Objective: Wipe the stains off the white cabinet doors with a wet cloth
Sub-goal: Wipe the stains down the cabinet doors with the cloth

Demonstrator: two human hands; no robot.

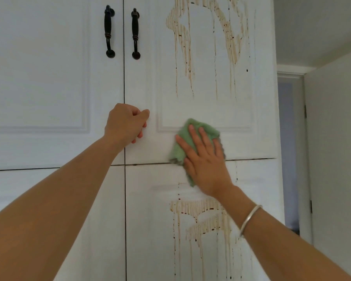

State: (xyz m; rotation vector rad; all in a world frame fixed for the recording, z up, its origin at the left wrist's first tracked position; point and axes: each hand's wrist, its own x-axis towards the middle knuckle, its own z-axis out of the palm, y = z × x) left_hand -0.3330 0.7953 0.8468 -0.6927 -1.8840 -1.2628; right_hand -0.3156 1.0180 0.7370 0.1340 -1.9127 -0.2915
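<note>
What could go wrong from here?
The right hand presses the green cloth flat, with no grip, so it may slip off.
The brown drip stains on the white upper door sit above the cloth; wetted, they could run down.
The silver bangle may scrape the lower door.

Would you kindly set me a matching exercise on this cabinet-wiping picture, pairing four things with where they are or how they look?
Things:
1. green cloth
2. left hand
3. silver bracelet
4. door handles

Descriptions:
A. black, high above both hands
B. pressed flat to the cabinet under the right hand
C. worn on the right wrist
D. fingers curled, resting against the upper right door

Pairs: 1-B, 2-D, 3-C, 4-A.
</note>
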